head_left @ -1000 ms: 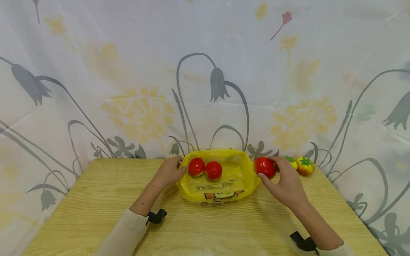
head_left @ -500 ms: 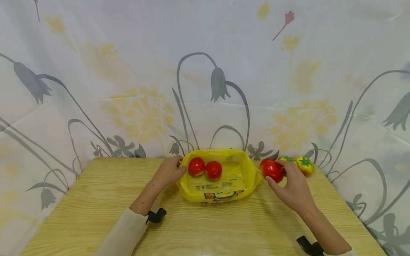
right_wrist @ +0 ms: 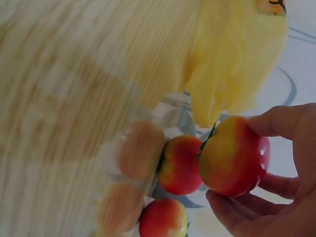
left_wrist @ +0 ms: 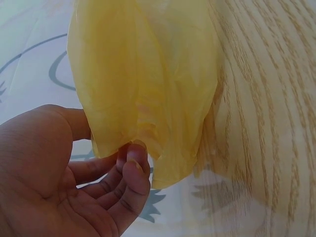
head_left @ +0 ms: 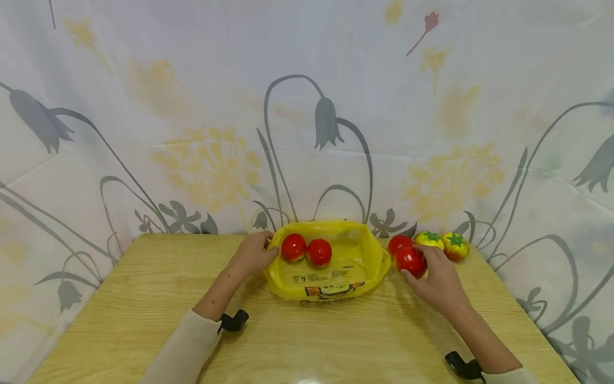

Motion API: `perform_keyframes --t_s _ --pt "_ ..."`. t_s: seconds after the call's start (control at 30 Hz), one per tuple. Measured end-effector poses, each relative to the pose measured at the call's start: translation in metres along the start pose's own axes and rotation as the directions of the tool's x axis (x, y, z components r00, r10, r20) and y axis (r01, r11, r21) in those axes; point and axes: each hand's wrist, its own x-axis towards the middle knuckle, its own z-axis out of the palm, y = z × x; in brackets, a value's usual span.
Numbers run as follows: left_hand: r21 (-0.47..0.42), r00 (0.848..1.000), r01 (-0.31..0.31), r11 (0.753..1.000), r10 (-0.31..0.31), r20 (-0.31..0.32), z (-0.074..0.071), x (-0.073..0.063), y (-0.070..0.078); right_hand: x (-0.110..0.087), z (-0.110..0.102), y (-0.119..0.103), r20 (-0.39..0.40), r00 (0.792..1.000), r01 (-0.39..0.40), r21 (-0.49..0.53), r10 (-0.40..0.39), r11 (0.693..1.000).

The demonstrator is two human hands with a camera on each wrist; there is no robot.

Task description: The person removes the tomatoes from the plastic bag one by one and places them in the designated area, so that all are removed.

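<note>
Head view: right hand (head_left: pixel 437 276) grip clamped on red tomato (head_left: pixel 410 261); left hand (head_left: pixel 250 257) appears pinching edge of yellow bag (head_left: pixel 284 289), exact contact unclear. Advise steady edge, even pressure.

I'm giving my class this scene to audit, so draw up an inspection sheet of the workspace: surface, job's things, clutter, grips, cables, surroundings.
Surface: glossy wood-grain table.
Job's things: yellow bag, mouth open, with two red tomatoes inside; outside, to its right, a held tomato, a loose red tomato behind that, and two yellow-topped tomatoes with green leaf shapes.
Clutter: nothing seen.
Grips: left grip holds the bag's left edge; right grip has its fingers round the held tomato.
Cables: nothing seen.
Surroundings: pale flower-printed backdrop behind and at both sides.
</note>
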Motion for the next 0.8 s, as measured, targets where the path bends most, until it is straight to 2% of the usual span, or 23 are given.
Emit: perform_keyframes --t_s 0.27,0.53,0.8 --pt "-0.016 1.000 -0.009 1.000 0.009 0.008 0.0007 -0.0006 -0.0002 -0.0025 0.0032 0.0034 0.073 0.996 -0.041 -0.018 0.042 0.999" --pt "-0.011 1.000 -0.011 1.000 0.012 0.008 -0.0014 0.0009 0.0002 0.0003 0.0059 0.0083 0.100 0.995 -0.019 -0.029 0.021 0.999" --pt "-0.017 1.000 -0.007 1.000 0.007 0.016 -0.0010 -0.0015 -0.0004 -0.0030 0.0079 0.0086 0.144 0.989 -0.034 -0.043 0.040 0.999"
